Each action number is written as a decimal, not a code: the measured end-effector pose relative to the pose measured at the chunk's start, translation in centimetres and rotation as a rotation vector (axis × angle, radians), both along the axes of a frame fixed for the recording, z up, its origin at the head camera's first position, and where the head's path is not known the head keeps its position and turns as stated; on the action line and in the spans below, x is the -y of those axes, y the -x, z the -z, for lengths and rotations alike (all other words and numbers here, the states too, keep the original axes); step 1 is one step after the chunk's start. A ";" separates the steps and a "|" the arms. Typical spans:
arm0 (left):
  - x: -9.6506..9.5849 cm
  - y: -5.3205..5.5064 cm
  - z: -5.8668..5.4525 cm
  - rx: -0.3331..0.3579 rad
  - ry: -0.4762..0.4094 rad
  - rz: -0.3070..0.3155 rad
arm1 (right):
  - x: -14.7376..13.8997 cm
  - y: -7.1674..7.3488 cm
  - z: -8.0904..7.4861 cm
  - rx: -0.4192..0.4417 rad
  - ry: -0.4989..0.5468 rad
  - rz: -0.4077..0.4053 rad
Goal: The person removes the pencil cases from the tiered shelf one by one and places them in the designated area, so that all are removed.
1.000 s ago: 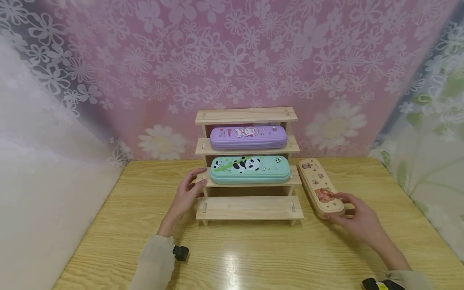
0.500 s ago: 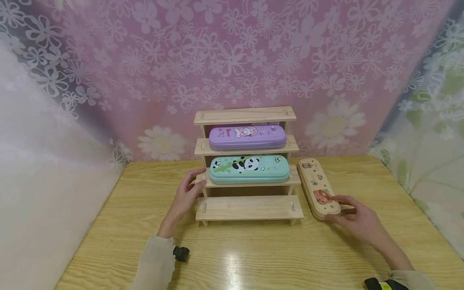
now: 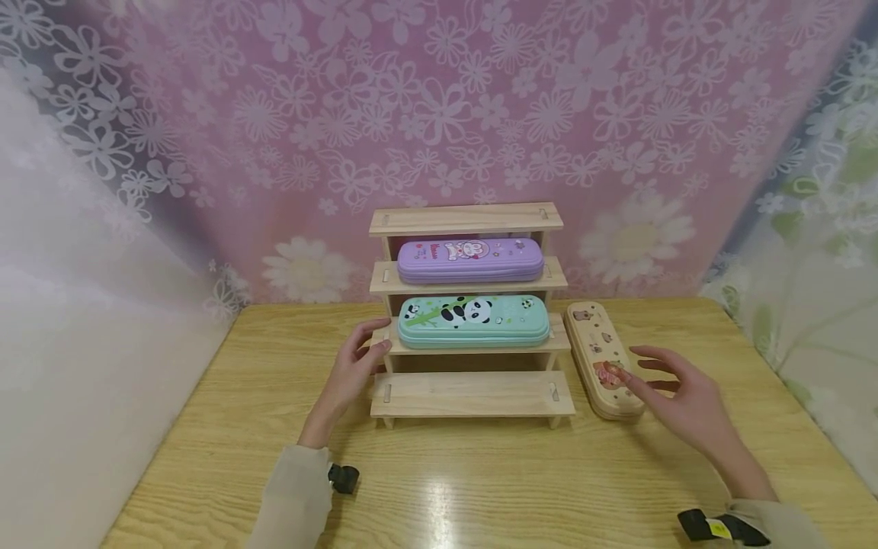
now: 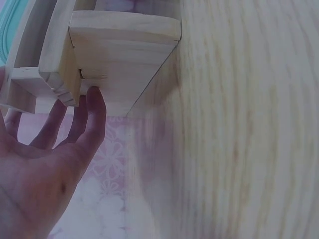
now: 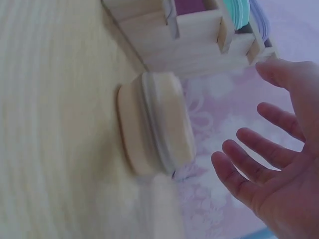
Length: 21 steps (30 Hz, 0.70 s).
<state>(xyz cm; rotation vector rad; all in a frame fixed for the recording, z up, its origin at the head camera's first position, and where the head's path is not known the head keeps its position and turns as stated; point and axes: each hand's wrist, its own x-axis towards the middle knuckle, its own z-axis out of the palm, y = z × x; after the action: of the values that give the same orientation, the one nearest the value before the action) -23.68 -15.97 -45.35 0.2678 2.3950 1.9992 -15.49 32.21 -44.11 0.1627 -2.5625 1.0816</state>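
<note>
A four-tier wooden display stand (image 3: 473, 395) stands in the middle of the table. My left hand (image 3: 353, 366) grips the left end of its second tier from the bottom. In the left wrist view, the fingers (image 4: 94, 114) curl against the stand's side. A mint pencil case (image 3: 473, 322) with a panda print lies on that tier, and a purple pencil case (image 3: 470, 260) rests one tier higher. Right of the stand, a cream pencil case (image 3: 607, 358) lies slanted on the table. My right hand (image 3: 686, 396) hovers just over its near end, fingers spread and apart from it in the right wrist view.
The wood-grain table (image 3: 439, 473) reaches back to a pink floral backdrop (image 3: 439, 114). Pale cloth walls (image 3: 89, 343) close in the left and right sides. Black wrist straps (image 3: 343, 479) sit on both arms.
My right hand has let go of the cream pencil case and lifted slightly off it. The case has shifted a little to the left at its near end. My left hand stays put.
</note>
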 end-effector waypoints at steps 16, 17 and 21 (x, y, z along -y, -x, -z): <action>0.1 0.4 0.4 -0.012 -0.010 -0.002 | 5.5 2.9 -1.8 -0.139 0.067 -0.134; 0.1 0.4 0.5 -0.012 -0.009 -0.001 | 5.8 3.1 -1.9 -0.140 0.064 -0.134; 0.2 0.6 0.6 -0.014 -0.006 -0.001 | 7.0 3.9 -2.3 -0.138 0.066 -0.139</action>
<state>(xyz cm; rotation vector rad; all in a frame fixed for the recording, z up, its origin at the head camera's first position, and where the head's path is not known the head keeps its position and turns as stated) -24.25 -16.17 -45.95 0.2808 2.3983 2.0121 -19.40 25.17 -41.85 0.3893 -2.4190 1.1602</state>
